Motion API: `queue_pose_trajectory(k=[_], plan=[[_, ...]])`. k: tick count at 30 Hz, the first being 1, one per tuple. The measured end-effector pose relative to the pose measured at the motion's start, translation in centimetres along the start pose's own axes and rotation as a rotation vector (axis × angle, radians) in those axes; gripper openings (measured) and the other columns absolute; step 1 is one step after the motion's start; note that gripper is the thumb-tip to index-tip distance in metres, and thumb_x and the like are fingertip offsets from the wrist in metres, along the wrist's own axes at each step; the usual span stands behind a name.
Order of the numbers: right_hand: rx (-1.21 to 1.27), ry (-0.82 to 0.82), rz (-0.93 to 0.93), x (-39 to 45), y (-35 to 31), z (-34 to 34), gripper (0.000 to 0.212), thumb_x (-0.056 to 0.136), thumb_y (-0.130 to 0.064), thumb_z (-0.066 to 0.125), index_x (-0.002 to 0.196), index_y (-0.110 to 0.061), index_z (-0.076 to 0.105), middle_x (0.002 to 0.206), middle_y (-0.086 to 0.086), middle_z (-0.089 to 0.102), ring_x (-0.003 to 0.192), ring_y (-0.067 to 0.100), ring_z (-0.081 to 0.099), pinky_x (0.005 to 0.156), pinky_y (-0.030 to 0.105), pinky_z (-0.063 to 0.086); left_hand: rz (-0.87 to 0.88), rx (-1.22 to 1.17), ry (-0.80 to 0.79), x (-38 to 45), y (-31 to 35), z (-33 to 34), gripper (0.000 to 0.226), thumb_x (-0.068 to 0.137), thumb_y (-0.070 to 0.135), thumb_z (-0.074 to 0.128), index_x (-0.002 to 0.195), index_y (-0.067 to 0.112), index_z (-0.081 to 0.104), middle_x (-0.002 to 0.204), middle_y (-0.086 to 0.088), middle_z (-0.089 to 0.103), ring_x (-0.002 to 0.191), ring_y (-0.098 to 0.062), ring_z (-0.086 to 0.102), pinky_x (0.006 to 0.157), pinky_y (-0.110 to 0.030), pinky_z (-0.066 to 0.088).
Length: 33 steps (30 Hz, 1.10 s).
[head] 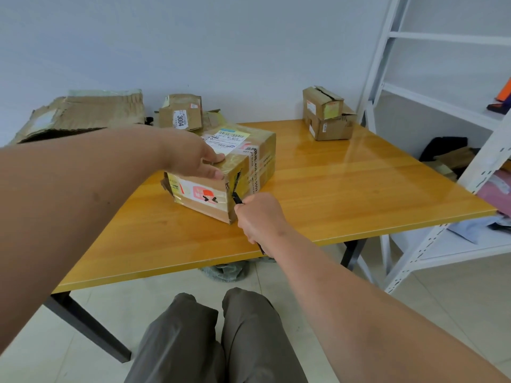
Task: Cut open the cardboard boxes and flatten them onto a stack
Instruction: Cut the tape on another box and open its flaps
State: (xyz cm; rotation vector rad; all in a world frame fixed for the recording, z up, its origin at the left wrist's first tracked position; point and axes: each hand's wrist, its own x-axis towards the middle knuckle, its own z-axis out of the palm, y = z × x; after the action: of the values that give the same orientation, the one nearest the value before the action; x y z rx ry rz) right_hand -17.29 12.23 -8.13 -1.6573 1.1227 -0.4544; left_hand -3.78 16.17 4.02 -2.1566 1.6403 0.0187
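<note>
A taped cardboard box (243,161) with shipping labels lies on the yellow wooden table (345,189), near its middle. My left hand (193,158) rests flat on the box's near top edge, fingers spread over the corner. My right hand (260,217) is closed around a black knife (237,199) whose tip sits at the box's near corner, just below a dark slit in the tape there. The knife's rear end pokes out under my fist.
Flattened cardboard (80,114) lies at the far left. A small box marked 3004 (181,113) stands behind the taped box. Two stacked boxes (327,114) sit at the table's far right corner. A white metal shelf (442,134) stands at the right, beside the table.
</note>
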Motion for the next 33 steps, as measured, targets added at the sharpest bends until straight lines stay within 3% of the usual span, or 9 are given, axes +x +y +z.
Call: queue_pose_trajectory(k=[4, 10, 15, 22, 25, 27, 28, 30, 33], plan=[[-0.076, -0.005, -0.066, -0.8, 0.3, -0.3, 0.023, 0.091, -0.012, 0.046, 0.099, 0.001, 0.063, 0.066, 0.003, 0.046, 0.058, 0.018, 0.043, 0.061, 0.035, 0.043, 0.000, 0.022, 0.050, 0.4, 0.0, 0.8, 0.066, 0.089, 0.071, 0.029, 0.151, 0.046, 0.024, 0.148, 0.000, 0.047, 0.130, -0.024, 0.047, 0.075, -0.030, 0.037], [-0.112, -0.026, -0.118, -1.5, 0.8, -0.2, 0.016, 0.094, -0.008, 0.045, 0.097, -0.005, 0.060, 0.068, 0.004, 0.046, 0.058, 0.019, 0.041, 0.048, 0.025, 0.033, 0.013, 0.049, 0.100, 0.3, -0.3, 1.3, 0.068, 0.086, 0.075, 0.024, 0.149, 0.049, 0.025, 0.145, 0.001, 0.050, 0.119, -0.023, 0.054, 0.070, -0.031, 0.039], [-0.128, 0.000, -0.124, -1.9, 0.9, -0.5, 0.025, 0.091, -0.012, 0.046, 0.098, 0.004, 0.063, 0.064, 0.001, 0.044, 0.055, 0.014, 0.040, 0.054, 0.026, 0.038, -0.020, 0.074, 0.112, -0.3, 0.2, 1.3, 0.070, 0.085, 0.076, 0.023, 0.148, 0.047, 0.031, 0.134, 0.002, 0.059, 0.118, -0.022, 0.056, 0.074, -0.032, 0.041], [-0.162, -0.046, -0.114, -1.8, 0.3, -1.8, 0.012, 0.092, -0.015, 0.048, 0.086, -0.010, 0.057, 0.082, 0.013, 0.056, 0.075, 0.024, 0.051, 0.062, 0.033, 0.042, -0.103, 0.098, 0.169, 0.7, 0.7, 1.7, 0.084, 0.076, 0.085, 0.012, 0.145, 0.044, 0.039, 0.136, -0.001, 0.057, 0.117, -0.026, 0.057, 0.075, -0.035, 0.051], [-0.110, 0.073, -0.080, -0.6, 0.9, -2.6, 0.016, 0.092, -0.015, 0.046, 0.080, -0.010, 0.056, 0.080, 0.014, 0.057, 0.071, 0.026, 0.051, 0.063, 0.039, 0.044, -0.151, 0.082, 0.231, 1.3, 0.6, 2.1, 0.112, 0.051, 0.098, 0.001, 0.117, 0.036, 0.067, 0.104, 0.003, 0.069, 0.091, -0.021, 0.065, 0.060, -0.030, 0.050], [-0.098, 0.115, -0.073, 0.1, 1.7, -2.7, 0.020, 0.092, -0.014, 0.044, 0.075, -0.011, 0.053, 0.077, 0.014, 0.056, 0.066, 0.026, 0.049, 0.060, 0.040, 0.039, -0.156, 0.077, 0.252, 1.4, 0.4, 2.0, 0.112, 0.041, 0.099, -0.005, 0.094, 0.032, 0.067, 0.092, 0.006, 0.070, 0.079, -0.017, 0.065, 0.052, -0.026, 0.043], [-0.090, 0.122, -0.067, 0.4, 2.0, -2.7, 0.020, 0.093, -0.016, 0.043, 0.074, -0.012, 0.051, 0.076, 0.013, 0.056, 0.065, 0.026, 0.048, 0.059, 0.041, 0.038, -0.152, 0.083, 0.250, 1.5, 0.1, 2.0, 0.109, 0.045, 0.100, -0.003, 0.095, 0.034, 0.067, 0.094, 0.006, 0.070, 0.081, -0.017, 0.065, 0.052, -0.026, 0.043], [-0.050, 0.134, -0.057, 0.7, 2.4, -2.5, 0.018, 0.095, -0.019, 0.042, 0.080, -0.015, 0.051, 0.078, 0.011, 0.056, 0.065, 0.026, 0.048, 0.060, 0.040, 0.041, -0.128, 0.108, 0.218, 1.3, -0.7, 2.0, 0.093, 0.065, 0.096, 0.016, 0.122, 0.040, 0.064, 0.111, 0.007, 0.068, 0.095, -0.018, 0.064, 0.060, -0.027, 0.046], [0.061, 0.129, -0.048, 1.2, 2.0, -2.4, 0.014, 0.101, -0.022, 0.038, 0.099, -0.018, 0.052, 0.085, 0.010, 0.057, 0.064, 0.023, 0.051, 0.057, 0.035, 0.048, -0.071, 0.089, 0.188, 0.4, -1.7, 2.1, 0.058, 0.089, 0.068, 0.048, 0.142, 0.046, 0.043, 0.134, 0.007, 0.059, 0.114, -0.018, 0.058, 0.068, -0.028, 0.044]])
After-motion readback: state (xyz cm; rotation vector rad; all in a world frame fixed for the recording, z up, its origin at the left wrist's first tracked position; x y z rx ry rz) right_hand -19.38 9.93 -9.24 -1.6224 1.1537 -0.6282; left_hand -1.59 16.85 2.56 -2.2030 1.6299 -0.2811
